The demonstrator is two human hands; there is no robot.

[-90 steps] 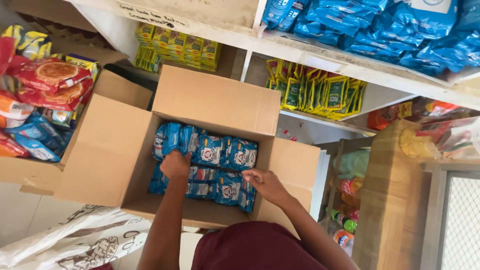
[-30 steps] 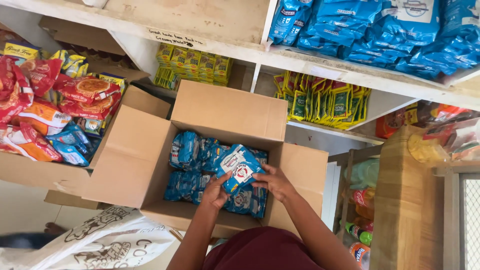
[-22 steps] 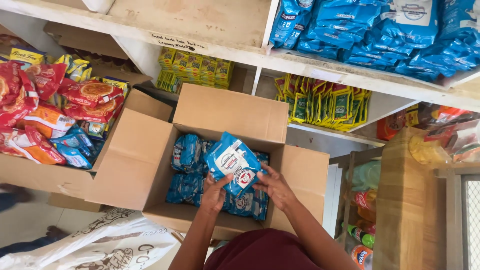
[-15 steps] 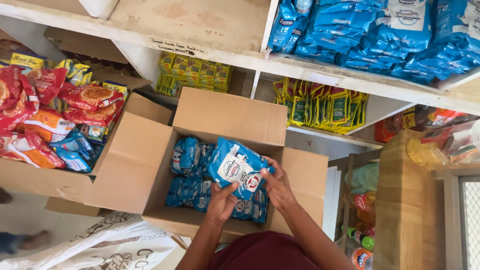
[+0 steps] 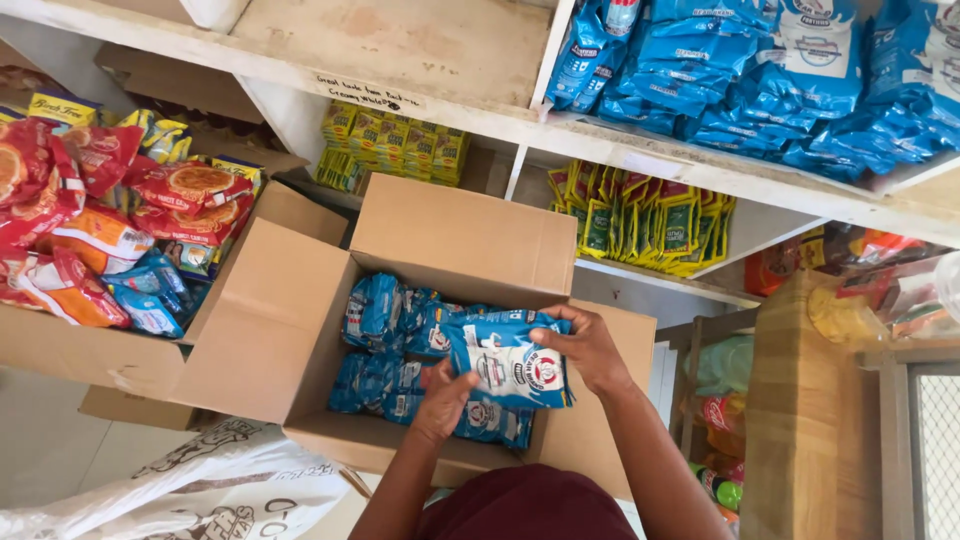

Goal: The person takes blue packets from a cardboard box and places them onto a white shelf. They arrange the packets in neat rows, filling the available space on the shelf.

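Observation:
An open cardboard box [image 5: 470, 235] sits below me, partly filled with blue snack packets [image 5: 375, 315]. Both hands hold one stack of blue packets [image 5: 505, 360] lifted above the box. My left hand [image 5: 443, 400] grips its lower left edge. My right hand [image 5: 588, 345] holds its right side. Above, on the upper shelf [image 5: 400, 45], many more blue packets [image 5: 760, 75] are piled at the right.
A second carton [image 5: 250, 300] at the left holds red, orange and blue snack bags [image 5: 110, 220]. Yellow-green sachets [image 5: 650, 215] and small yellow boxes [image 5: 395, 150] fill the lower shelf. A white printed sack [image 5: 200, 490] lies bottom left. A wooden post [image 5: 800, 400] stands at the right.
My hands went from pressing down on packets in the box to lifting one stack of blue packets up and clear of it. The view has tilted up slightly.

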